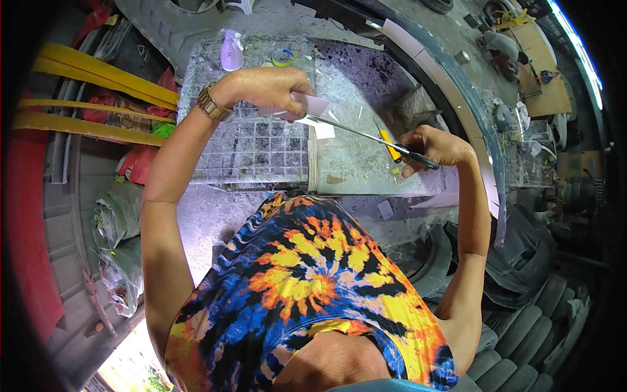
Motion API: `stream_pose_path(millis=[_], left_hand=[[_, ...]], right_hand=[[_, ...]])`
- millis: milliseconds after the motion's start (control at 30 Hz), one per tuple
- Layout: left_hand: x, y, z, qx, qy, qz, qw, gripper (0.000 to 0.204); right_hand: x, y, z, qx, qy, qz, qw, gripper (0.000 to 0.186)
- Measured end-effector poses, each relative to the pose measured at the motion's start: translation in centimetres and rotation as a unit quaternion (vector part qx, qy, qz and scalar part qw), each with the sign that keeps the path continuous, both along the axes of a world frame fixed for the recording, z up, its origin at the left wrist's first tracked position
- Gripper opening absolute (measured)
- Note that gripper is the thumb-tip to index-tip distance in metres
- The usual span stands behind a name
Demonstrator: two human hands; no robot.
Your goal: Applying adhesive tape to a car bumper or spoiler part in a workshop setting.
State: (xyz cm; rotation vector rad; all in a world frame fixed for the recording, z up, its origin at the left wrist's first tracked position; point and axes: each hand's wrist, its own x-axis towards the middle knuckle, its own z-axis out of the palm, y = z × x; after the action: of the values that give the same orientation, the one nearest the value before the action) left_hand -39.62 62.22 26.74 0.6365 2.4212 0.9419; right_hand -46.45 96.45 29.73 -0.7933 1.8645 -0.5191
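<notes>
While in hand [436,146]: scissors [366,135], paper [307,108].

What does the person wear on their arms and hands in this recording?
Both forearms are bare, with no sleeves reaching them and no gloves. The left hand has a gold-coloured metal link wristwatch at the wrist. The right hand and its wrist carry nothing.
</notes>
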Motion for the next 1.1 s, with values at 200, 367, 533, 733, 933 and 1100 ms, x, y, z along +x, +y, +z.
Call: stream_pose_path(millis=[200, 367, 533, 733, 933, 1100], left_hand=[[-0.2, 0.1, 0.6, -0.024, -0.015, -0.006, 1.0, 0.024], [-0.3, 0.0, -0.2, -0.026, 0.055, -0.024, 0.998, 0.026], [0.7, 0.1, -4.8, -0.007, 0.248, 0.093, 0.964, 0.035], [2.6, 4.5, -8.6, 0.339, 0.058, 0.339, 0.875, 0.031], [2.7, 8.6, -8.9, 0.35, 0.116, 0.386, 0.846, 0.024], [3.4, 10.1, -8.6, 0.356, 0.123, 0.405, 0.833, 0.017]], right_hand=[[-0.1, -0.1, -0.3, -0.002, -0.004, -0.004, 1.0, 0.035], [-0.2, 1.1, -1.9, -0.024, 0.054, 0.043, 0.997, 0.036], [0.1, 6.1, -8.9, 0.027, 0.011, -0.028, 0.999, 0.079], [0.5, 8.5, -30.1, 0.13, 0.244, -0.202, 0.939, 0.044], [1.2, 7.3, -36.6, 0.066, 0.327, -0.252, 0.908, 0.039], [2.9, -3.5, -18.5, -0.398, 0.208, -0.424, 0.787, 0.024]])
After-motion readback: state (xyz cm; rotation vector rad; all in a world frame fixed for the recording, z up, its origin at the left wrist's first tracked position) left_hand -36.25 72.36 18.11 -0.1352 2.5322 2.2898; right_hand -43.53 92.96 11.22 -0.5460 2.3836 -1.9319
